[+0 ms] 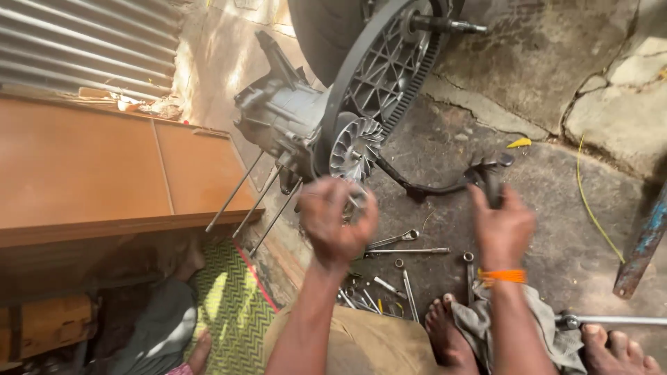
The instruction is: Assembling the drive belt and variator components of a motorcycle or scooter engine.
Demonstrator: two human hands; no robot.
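Meanwhile the left hand [338,221] blurs, curled beneath the grey finned metal pulley [354,147], while the right hand [501,229] clamps the black upright tool handle [490,179] well right of it.

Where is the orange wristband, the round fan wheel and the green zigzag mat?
orange wristband [503,276], head view, on the band's middle at the wrist.
round fan wheel [354,147], head view, on its finned face.
green zigzag mat [229,305], head view, on its middle.
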